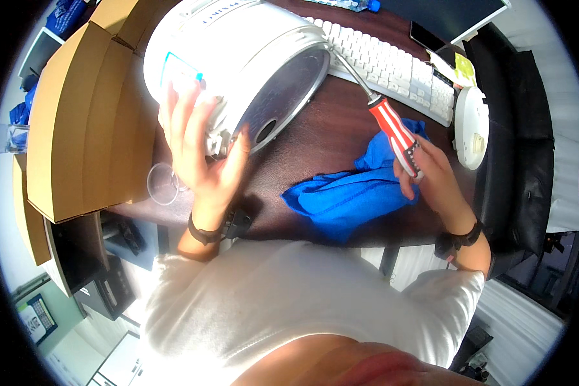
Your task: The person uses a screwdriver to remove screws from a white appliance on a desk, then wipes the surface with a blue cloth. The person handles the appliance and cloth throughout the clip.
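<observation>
Nearest me are my two hands, well apart, with one dark band on each wrist. My right hand [431,170] is closed around the handle of the one screwdriver [395,132], red and white striped with a star pattern at its end; my left hand [202,151] lies spread on the one white drum-shaped housing [264,42], thumb by its rim. One blue cloth [350,196] lies rumpled on the brown table [341,125], beneath the tool, and one clear round cup [163,184] sits left of my left wrist. The drum is tilted on the table ahead of me, its dark round opening turned partly my way. I judge the step in hand to be work at that rim — the shaft reaches its right edge, though I can't tell whether the tip is seated. The next move seems to call for a steady left hand and the shaft kept in line. Beyond, to the right, are one round white part [471,128], one white keyboard [386,61] and one dark phone [427,36]; farthest — one blue-capped bottle [350,4], partly out of view.
</observation>
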`<state>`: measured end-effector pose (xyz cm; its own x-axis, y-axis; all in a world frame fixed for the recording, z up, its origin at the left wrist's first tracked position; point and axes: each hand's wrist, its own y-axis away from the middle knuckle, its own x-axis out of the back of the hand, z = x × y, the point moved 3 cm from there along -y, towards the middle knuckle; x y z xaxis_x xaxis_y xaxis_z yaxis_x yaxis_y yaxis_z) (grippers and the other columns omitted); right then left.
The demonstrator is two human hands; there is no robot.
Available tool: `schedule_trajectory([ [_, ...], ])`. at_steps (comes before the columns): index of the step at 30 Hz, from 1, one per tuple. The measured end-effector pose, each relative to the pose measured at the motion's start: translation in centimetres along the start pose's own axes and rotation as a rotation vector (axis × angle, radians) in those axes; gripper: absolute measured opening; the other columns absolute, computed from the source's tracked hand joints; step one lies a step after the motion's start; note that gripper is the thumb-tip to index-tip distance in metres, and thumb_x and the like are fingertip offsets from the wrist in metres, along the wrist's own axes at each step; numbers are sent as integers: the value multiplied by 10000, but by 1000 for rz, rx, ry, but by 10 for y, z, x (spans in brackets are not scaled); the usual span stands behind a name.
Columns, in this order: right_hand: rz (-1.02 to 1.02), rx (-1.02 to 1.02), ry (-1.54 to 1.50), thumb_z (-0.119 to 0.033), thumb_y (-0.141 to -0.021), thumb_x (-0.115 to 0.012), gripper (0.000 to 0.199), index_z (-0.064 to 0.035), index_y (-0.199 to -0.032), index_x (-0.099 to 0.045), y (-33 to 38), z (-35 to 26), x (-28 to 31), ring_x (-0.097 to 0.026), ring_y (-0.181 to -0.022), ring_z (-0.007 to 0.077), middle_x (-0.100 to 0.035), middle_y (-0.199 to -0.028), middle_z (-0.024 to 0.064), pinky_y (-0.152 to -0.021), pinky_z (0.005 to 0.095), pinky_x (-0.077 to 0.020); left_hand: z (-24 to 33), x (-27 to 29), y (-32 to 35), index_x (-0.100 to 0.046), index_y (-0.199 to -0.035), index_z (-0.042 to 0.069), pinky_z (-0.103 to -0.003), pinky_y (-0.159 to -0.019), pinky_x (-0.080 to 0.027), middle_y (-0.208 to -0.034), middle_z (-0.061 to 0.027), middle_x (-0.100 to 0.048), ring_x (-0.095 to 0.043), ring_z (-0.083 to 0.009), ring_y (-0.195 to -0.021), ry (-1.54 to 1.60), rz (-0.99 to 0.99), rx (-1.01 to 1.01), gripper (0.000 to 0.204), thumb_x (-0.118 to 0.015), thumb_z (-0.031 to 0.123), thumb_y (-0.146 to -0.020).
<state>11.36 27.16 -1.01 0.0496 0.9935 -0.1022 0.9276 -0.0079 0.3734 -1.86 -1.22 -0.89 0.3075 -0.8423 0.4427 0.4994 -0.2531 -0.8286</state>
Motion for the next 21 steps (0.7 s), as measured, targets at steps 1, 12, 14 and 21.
schedule_trajectory([
  [1,85,51,0,-244,-951,-484,340,-5,-1194,-485,-1,-1,2,-481,-494,93,-562,-817,79,-450,218,-372,0,1,0,-492,-1240,44,-505,-1071,-268,-1333,-184,-473,-324,-432,-1324,-6,4,-3,548,-729,87,-748],
  [12,309,327,390,-271,-933,-535,290,-10,-1054,-572,-10,-16,26,-515,-533,104,-584,-748,66,-485,213,-398,-2,3,3,-503,-1231,42,-505,-1073,-264,-1327,-181,-479,-325,-426,-1326,16,16,-2,540,-725,85,-740],
  [14,217,50,-137,-323,-963,-461,336,-16,-1039,-574,-12,-9,26,-438,-459,83,-574,-717,57,-423,208,-327,-3,2,2,-506,-1229,42,-506,-1074,-263,-1323,-181,-483,-325,-423,-1327,41,23,1,536,-719,81,-739],
  [21,213,48,-36,-326,-922,-540,315,-28,-1023,-548,-13,-8,24,-456,-479,96,-569,-726,50,-440,211,-351,-5,3,3,-506,-1227,49,-508,-1075,-260,-1322,-179,-481,-320,-427,-1328,29,26,-8,536,-716,84,-735],
])
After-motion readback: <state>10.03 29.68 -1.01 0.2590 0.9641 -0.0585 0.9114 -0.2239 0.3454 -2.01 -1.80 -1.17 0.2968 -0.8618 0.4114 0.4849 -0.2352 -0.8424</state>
